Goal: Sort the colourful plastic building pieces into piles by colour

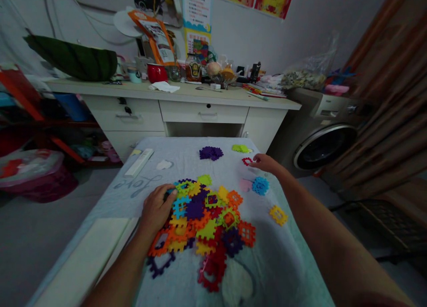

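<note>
The left hand (156,208) lay with bent fingers at the ten o'clock edge of the pile of coloured toothed pieces (205,229) on the cloth-covered bench (182,160); whether it gripped one, I could not tell. From this pile, the purple stack (211,153) was at twelve o'clock, the green stack (240,148) at one. Between one and two was the red piece (246,161), then the blue stack (260,185) at two. The right hand (265,162) had bunched fingers at the red piece, but I could not tell if they pinched it. The yellow piece (278,215) lay at three.
</note>
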Motion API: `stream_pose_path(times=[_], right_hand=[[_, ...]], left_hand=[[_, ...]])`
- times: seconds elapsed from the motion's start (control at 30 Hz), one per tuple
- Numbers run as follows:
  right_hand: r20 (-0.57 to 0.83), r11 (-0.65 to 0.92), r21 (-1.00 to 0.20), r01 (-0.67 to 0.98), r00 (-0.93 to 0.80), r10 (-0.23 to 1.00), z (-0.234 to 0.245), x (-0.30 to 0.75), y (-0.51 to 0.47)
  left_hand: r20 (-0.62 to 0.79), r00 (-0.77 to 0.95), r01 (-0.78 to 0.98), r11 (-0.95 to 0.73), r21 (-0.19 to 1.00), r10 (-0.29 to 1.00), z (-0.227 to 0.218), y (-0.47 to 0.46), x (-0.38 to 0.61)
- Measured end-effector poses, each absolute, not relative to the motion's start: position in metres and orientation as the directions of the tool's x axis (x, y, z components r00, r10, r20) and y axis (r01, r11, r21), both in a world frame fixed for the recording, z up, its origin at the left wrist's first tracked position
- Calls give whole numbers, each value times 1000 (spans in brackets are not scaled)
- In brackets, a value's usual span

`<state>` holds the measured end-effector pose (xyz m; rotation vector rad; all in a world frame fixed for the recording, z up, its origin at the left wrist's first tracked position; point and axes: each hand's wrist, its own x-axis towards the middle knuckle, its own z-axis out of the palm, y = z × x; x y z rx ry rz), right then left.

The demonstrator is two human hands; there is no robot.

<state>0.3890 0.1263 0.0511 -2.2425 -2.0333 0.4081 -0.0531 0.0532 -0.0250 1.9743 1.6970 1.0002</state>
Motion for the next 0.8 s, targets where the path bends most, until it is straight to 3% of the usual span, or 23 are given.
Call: stream_pose_path(times=[0.1,0.17,0.3,0.6,0.8], right_hand=[[-301,-81,-250,965,2,954,56,395,93],[-335,-72,-229,971,-9,942,53,395,74],[-276,-47,-224,973,-17,961,41,390,56],[-150,-140,-447,883,80,985,26,394,66],[-50,-184,-478,859,183,982,21,391,75]], left_hand=[[279,31,714,-216,666,960,-25,53,-52],[276,25,717,-210,665,961,-24,53,-52],[279,31,716,-216,664,960,-22,53,-51],[278,31,721,-214,659,960,-20,52,-50],[285,38,730,-221,647,958,-21,52,-51]])
